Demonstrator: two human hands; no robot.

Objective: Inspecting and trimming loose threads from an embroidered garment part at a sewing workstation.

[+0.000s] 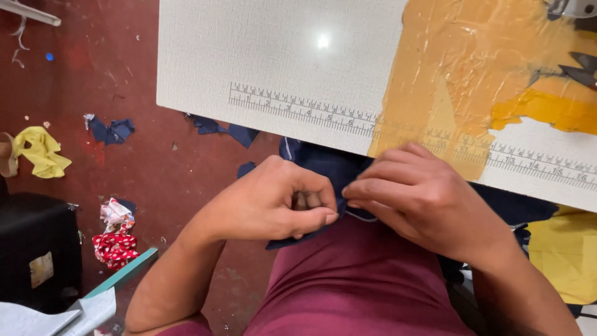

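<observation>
A piece of dark navy cloth (323, 165) lies bunched in the lap of a seated person, just below the near edge of a white counter (273, 56). Both hands meet on it. The left hand (267, 202) is curled nearly into a fist, its thumb pressed against the fingers, pinching a fold of the cloth. The right hand (423, 199) lies just beside it on the right, fingers bent and closed down on the same fold, so the two sets of fingertips almost touch. A thin pale thread or wire (360, 216) loops between them; what it is cannot be made out. The cloth runs left to right under both hands, with most of it trailing off to the right beneath the right wrist, and neither hand is clearly the nearer to it.

Farther away, a printed ruler strip (298, 109) crosses the counter, and a large patch of yellow-brown tape (460, 68) covers its right part. The tips of dark scissors (581, 68) show at the far right edge. The person wears a maroon garment (354, 286). To the left is a red floor (93, 81), strewn with scraps: a yellow cloth (40, 151), blue offcuts (111, 130) and a red dotted rag (115, 242).
</observation>
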